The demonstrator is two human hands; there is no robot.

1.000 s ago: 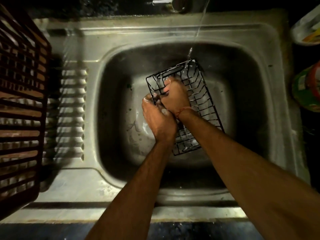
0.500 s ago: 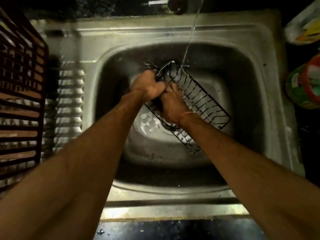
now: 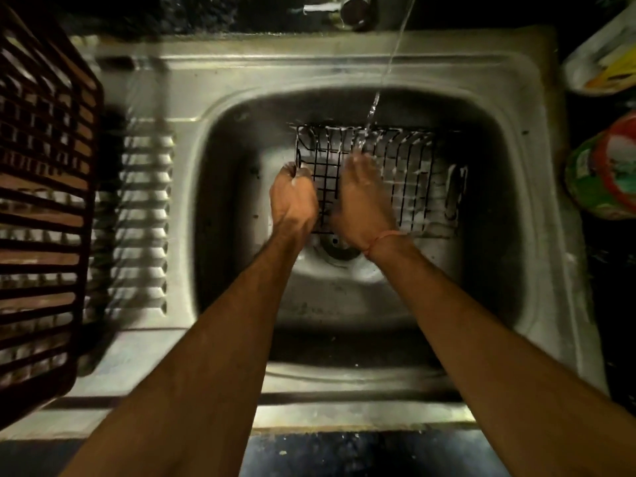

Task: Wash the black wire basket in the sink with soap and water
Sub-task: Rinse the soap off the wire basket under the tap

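The black wire basket (image 3: 413,180) lies level across the steel sink (image 3: 516,201), its long side running left to right, with soap foam on its wires. My left hand (image 3: 292,199) grips the basket's left end, fingers curled round the rim. My right hand (image 3: 361,197) lies flat inside the basket with fingers extended, blurred by motion. A thin stream of water (image 3: 377,101) falls from the tap (image 3: 351,8) onto the basket's far edge by my right fingertips.
A dark brown plastic crate (image 3: 41,208) stands on the ribbed drainboard (image 3: 144,222) at the left. A green and red container (image 3: 605,166) and a white packet (image 3: 602,60) sit on the counter at the right. The drain (image 3: 339,247) shows below the basket.
The basket has turned from a diagonal tilt to lie level across the basin. My left hand shifted from its upper corner to the left end, and my right hand opened flat inside it.
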